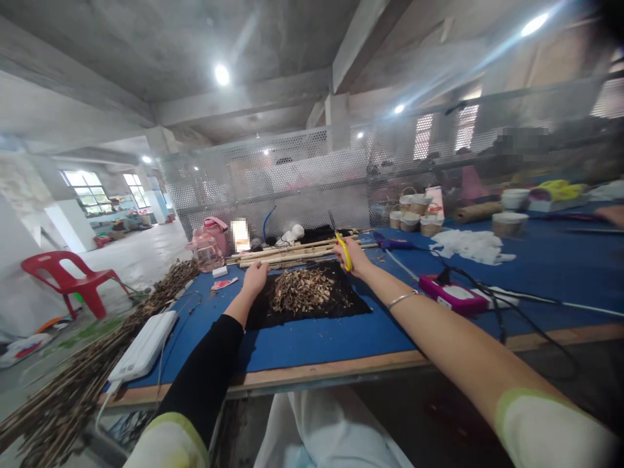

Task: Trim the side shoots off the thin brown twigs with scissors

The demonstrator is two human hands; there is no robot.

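Note:
My right hand (355,259) is closed around yellow-handled scissors (345,252), whose blades point up and away from me. Several pale wooden sticks (302,250) lie across the table just beyond both hands. At the near side of these sticks, my left hand (256,278) has its fingers drawn together; whatever they hold is too small to make out. Between the hands, a heap of brown dried plant pieces (305,290) rests on a black cloth (260,312).
A white power bank (143,346) lies left, beside bundled dry stalks (73,374). To the right are a blue glue gun (392,242), a purple power strip (452,294) with cables, white material (470,247) and small pots (431,225). A mesh partition (312,175) stands behind.

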